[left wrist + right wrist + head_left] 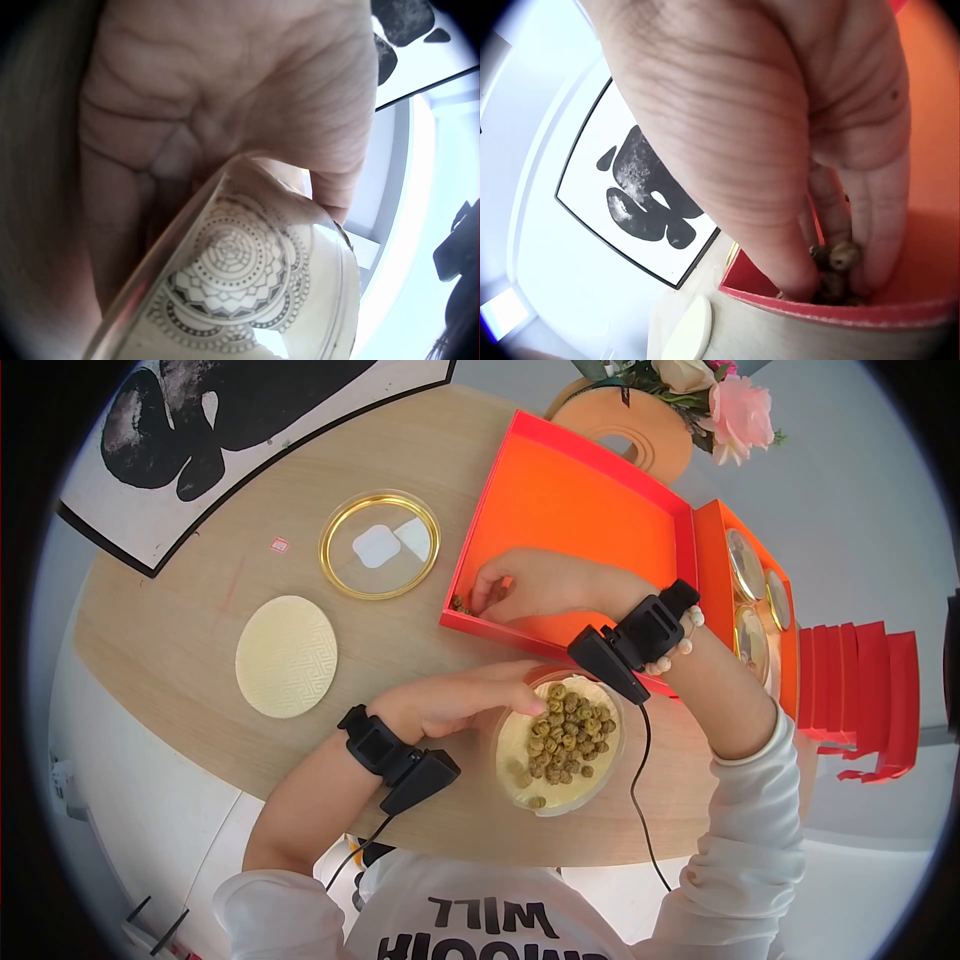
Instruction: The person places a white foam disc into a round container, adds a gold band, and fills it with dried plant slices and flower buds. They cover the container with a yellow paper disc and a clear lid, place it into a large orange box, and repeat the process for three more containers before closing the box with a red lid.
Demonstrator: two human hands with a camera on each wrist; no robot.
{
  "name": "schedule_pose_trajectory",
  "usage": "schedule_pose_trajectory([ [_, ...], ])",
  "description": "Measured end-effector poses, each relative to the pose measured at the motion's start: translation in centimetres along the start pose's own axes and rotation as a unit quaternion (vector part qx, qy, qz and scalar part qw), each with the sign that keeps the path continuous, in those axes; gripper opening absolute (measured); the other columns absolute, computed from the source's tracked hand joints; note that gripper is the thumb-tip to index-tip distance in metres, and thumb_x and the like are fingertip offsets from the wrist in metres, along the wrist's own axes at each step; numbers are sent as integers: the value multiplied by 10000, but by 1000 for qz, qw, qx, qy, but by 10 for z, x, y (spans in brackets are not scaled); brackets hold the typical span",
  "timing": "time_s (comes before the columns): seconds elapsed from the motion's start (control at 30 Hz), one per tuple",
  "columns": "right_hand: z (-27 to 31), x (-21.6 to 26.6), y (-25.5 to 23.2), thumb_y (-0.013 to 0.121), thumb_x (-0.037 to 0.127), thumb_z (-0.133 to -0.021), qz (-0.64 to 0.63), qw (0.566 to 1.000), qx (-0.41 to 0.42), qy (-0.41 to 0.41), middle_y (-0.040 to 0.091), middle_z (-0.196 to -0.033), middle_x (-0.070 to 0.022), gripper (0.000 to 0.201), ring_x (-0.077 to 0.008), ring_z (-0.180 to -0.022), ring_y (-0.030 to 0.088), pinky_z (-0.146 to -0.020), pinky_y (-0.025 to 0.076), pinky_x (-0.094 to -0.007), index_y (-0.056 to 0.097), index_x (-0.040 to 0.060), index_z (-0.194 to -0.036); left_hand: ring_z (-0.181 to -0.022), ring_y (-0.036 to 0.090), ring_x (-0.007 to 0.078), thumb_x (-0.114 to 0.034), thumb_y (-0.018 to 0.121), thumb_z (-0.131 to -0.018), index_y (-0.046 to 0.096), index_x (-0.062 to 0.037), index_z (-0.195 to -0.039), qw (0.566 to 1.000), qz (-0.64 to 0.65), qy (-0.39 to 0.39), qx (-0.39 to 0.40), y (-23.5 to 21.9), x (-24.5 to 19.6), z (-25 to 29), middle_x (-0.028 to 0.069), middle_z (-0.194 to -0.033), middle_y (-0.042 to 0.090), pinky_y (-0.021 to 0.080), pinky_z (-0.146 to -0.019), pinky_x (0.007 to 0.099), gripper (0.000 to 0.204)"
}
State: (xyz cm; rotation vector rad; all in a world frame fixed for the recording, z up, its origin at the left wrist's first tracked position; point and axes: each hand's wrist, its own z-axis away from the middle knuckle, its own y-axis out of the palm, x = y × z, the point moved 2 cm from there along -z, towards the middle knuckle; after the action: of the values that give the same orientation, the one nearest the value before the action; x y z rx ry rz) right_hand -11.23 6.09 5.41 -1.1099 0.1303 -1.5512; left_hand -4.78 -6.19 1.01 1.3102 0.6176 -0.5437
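Note:
My left hand (465, 702) grips a clear round container (618, 760) printed with a mandala pattern (232, 262), its thumb over the rim. Inside, greenish-brown dried balls (570, 730) lie on a cream-coloured layer (515, 745). In the near left corner of an orange box (590, 490) with red walls, my right hand (550, 585) reaches down with bent fingers. Several balls (841, 256) sit between its thumb and fingers in the right wrist view, pinched there. More balls (458, 603) show in that corner beside the fingertips.
On the table (400, 450) lie a gold-rimmed clear lid (350, 588) and a cream patterned disc (287, 657). A second orange box (712, 540) holds round gold-rimmed tins (745, 565). Red folded pieces (870, 690) are at the right, flowers (738, 415) at the back, a framed picture (270, 450) at the left.

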Motion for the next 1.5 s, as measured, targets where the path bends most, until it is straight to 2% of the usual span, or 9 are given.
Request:
schedule_pose_trajectory([
  [0.23,-5,-7,-1,570,296,-740,31,999,34,14,611,-909,-68,327,-173,-866,555,-785,420,-280,622,45,-943,-1179,386,173,-229,570,-736,286,7,-1302,1000,5,10,-4,-2,1,-1,104,-1275,391,313,-974,301,675],
  [0.63,-4,-8,-1,554,285,-763,-48,996,62,32,604,-932,-67,342,-161,-871,544,-789,410,-272,594,34,-991,-1168,405,163,-229,574,-735,278,-7,-1308,999,24,-1,-24,-4,5,-2,98,-1274,396,352,-946,297,682],
  [0.83,0,-3,-2,550,236,-762,-72,993,83,46,611,-806,-47,288,-112,-742,562,-609,439,-239,601,36,-964,-1166,406,162,-244,575,-736,279,-11,-1310,1000,12,0,-21,-7,6,-2,90,-1275,397,359,-940,296,686],
  [0.93,3,1,-3,568,223,-759,-58,996,57,37,601,-748,-30,267,-90,-683,560,-540,428,-216,602,40,-950,-1168,404,164,-258,575,-734,276,-14,-1312,1000,2,-4,-20,-5,4,-2,91,-1277,396,351,-946,298,695],
  [1.03,8,1,-8,573,208,-771,-68,996,21,57,598,-777,-39,255,-94,-691,563,-580,448,-219,596,31,-953,-1115,450,145,-256,551,-775,307,-44,-1302,999,5,11,-39,-8,6,-1,66,-1237,437,393,-900,291,618],
  [1.23,49,15,-31,581,132,-792,-109,991,-72,-28,595,-836,-59,202,-93,-705,565,-643,465,-230,590,0,-945,-1100,466,136,-256,523,-803,301,-61,-1310,998,23,31,-45,-10,8,-2,58,-1229,449,414,-881,289,586],
  [1.33,82,20,-31,594,107,-786,-31,989,-117,-82,597,-834,-35,176,-83,-702,563,-643,460,-222,594,-4,-923,-1109,460,139,-262,519,-806,298,-60,-1311,998,23,29,-45,-6,4,0,62,-1239,442,408,-889,290,587],
  [1.43,112,27,-16,609,76,-761,-36,994,-107,0,605,-847,-36,164,-97,-688,573,-628,460,-223,596,8,-910,-1118,454,143,-280,522,-805,293,-59,-1313,998,20,33,-42,-6,4,-1,68,-1248,434,405,-895,295,600],
  [1.5,124,22,-1,615,49,-743,-5,988,-155,-5,603,-832,-53,166,-122,-671,579,-613,465,-232,596,15,-904,-1125,448,148,-293,525,-802,288,-59,-1316,998,18,36,-40,-7,5,-2,73,-1253,427,405,-897,299,612],
])
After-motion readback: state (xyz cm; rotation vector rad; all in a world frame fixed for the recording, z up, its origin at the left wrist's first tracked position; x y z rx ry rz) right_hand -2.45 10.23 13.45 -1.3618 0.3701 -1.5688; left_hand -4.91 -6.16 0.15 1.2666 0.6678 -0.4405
